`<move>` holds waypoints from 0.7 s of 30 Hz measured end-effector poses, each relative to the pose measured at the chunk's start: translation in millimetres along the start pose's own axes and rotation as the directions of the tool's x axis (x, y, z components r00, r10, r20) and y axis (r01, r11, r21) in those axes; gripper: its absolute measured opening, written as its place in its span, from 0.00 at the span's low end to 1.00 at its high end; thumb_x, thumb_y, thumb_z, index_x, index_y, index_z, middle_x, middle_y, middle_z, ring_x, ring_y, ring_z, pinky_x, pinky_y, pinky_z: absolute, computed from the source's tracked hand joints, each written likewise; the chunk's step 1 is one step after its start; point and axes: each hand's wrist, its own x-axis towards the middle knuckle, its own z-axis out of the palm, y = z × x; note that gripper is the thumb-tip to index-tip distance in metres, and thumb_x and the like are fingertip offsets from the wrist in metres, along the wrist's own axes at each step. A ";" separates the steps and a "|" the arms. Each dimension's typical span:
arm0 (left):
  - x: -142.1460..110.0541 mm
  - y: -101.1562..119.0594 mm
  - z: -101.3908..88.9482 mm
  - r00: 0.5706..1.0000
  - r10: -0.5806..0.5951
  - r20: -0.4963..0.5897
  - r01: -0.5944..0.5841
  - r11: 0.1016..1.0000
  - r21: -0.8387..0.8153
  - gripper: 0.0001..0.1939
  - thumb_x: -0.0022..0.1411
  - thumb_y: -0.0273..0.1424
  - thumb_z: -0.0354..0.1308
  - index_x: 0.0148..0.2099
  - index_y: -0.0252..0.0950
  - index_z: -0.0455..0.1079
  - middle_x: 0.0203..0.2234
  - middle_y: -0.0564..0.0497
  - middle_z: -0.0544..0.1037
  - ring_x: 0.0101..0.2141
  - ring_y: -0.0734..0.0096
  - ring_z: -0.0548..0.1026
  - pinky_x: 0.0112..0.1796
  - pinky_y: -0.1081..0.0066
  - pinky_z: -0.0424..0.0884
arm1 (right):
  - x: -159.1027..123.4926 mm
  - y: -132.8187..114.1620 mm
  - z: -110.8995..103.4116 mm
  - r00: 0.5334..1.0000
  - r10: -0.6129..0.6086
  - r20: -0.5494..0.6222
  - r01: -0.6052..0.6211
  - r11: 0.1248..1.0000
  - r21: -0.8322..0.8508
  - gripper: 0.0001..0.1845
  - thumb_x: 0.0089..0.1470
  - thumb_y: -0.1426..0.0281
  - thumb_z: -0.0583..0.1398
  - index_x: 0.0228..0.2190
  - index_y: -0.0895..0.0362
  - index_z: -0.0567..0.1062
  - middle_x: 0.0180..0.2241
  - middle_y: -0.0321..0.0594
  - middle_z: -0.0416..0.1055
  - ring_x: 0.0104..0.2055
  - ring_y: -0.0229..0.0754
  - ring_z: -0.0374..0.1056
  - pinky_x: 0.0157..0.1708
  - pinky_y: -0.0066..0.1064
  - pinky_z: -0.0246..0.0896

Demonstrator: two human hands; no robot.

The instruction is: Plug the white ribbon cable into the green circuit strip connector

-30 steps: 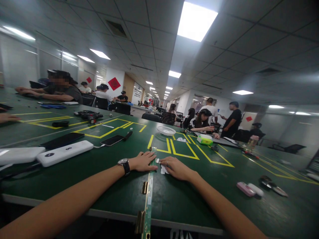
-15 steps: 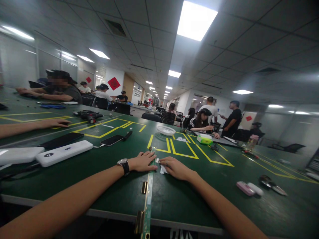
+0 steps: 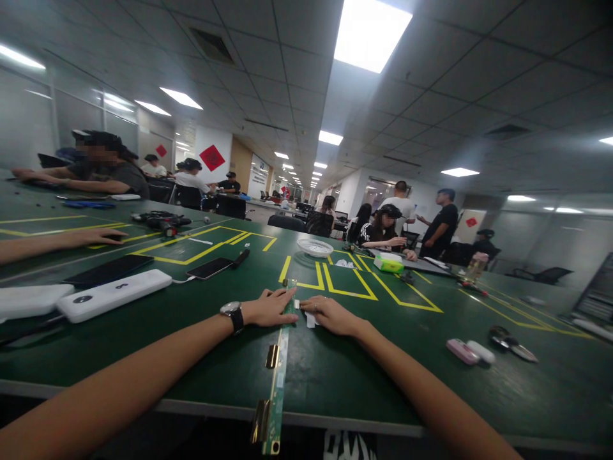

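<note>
A long, narrow green circuit board (image 3: 278, 390) with gold-coloured flaps on its left side lies lengthwise in front of me, its near end reaching past the table edge. My left hand (image 3: 269, 308), watch at the wrist, lies across the far part of the board, fingers and thumb holding it against the table. Just right of the board, my right hand (image 3: 332, 314) is closed with the fingers bent down and a crumpled white tissue or cloth (image 3: 310, 319) under them. Its fingertips are close to a small pale piece at the board's edge; whether they touch it is unclear.
On the green table (image 3: 364, 377) are a white power bank (image 3: 117, 295), a phone (image 3: 211, 268), a white basket (image 3: 315, 248), a green tissue pack (image 3: 389, 262) and a pink case (image 3: 462, 351). Another person's hand (image 3: 103, 236) rests at left. Several people sit or stand beyond.
The whole view has shifted slightly, so things appear a little further left. My hands stay at the far part of the board, with only slight finger movement.
</note>
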 end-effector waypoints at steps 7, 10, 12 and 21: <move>0.7 0.5 1.0 1.000 0.012 0.001 -0.012 1.000 0.008 0.45 0.65 0.57 0.38 0.71 0.36 0.26 0.67 0.37 0.41 0.65 0.48 0.44 0.57 0.48 0.43 | 0.7 16.1 -0.5 0.998 -0.049 0.031 0.047 0.997 0.069 0.33 0.47 0.83 0.49 0.54 0.53 0.71 0.57 0.38 0.66 0.57 0.42 0.62 0.59 0.39 0.52; -0.2 2.3 -0.3 1.000 0.014 0.012 -0.015 1.000 0.022 0.44 0.66 0.57 0.36 0.71 0.35 0.27 0.68 0.37 0.41 0.65 0.48 0.43 0.57 0.48 0.43 | 1.0 20.9 1.7 0.999 -0.035 0.032 0.033 0.997 0.074 0.34 0.46 0.82 0.49 0.54 0.53 0.71 0.57 0.37 0.66 0.56 0.43 0.62 0.59 0.39 0.52; 0.0 2.0 -0.8 0.999 0.021 0.027 -0.022 1.000 0.022 0.45 0.66 0.58 0.36 0.71 0.35 0.26 0.68 0.37 0.40 0.65 0.49 0.43 0.58 0.48 0.43 | 1.3 21.3 2.8 1.000 -0.008 0.027 0.006 0.997 0.083 0.33 0.47 0.81 0.49 0.53 0.53 0.72 0.56 0.37 0.67 0.56 0.43 0.61 0.59 0.40 0.52; -2.0 3.5 -5.3 1.000 0.011 0.012 -0.011 1.000 -0.022 0.46 0.65 0.58 0.39 0.71 0.38 0.24 0.67 0.36 0.43 0.65 0.48 0.44 0.57 0.47 0.43 | 4.3 7.4 15.9 0.985 0.036 -0.168 -0.028 0.998 0.049 0.26 0.46 0.84 0.51 0.45 0.58 0.75 0.49 0.44 0.72 0.52 0.43 0.65 0.55 0.38 0.57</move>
